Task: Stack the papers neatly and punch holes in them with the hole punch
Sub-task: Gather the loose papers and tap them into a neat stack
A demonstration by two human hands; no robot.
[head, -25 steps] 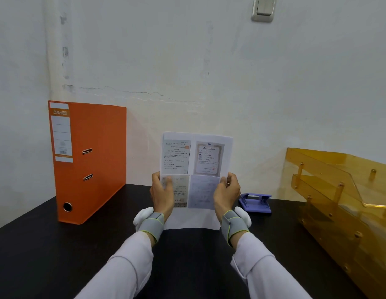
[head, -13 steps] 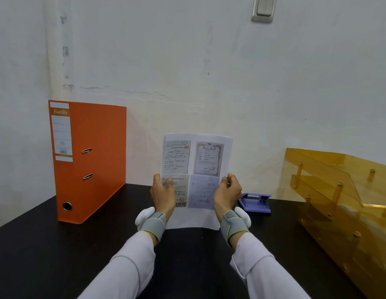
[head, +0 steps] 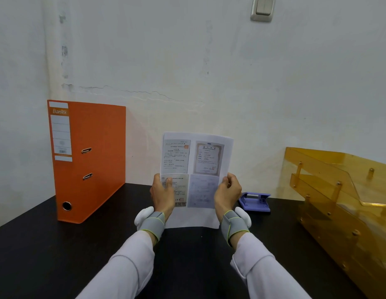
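I hold a stack of printed papers (head: 196, 160) upright in front of me, its bottom edge resting on or just above the black table (head: 47, 251). My left hand (head: 163, 195) grips the stack's left edge, thumb on the front sheet. My right hand (head: 227, 192) grips the right edge the same way. The front sheet shows several printed documents. A purple hole punch (head: 255, 201) sits on the table just to the right of my right hand, apart from it.
An orange lever-arch binder (head: 95, 160) stands upright at the left against the wall. An amber plastic letter tray stack (head: 343, 201) fills the right side. A light switch (head: 262, 8) is on the white wall above.
The papers and both hands have stayed almost still; the stack sits very slightly lower than a second ago.
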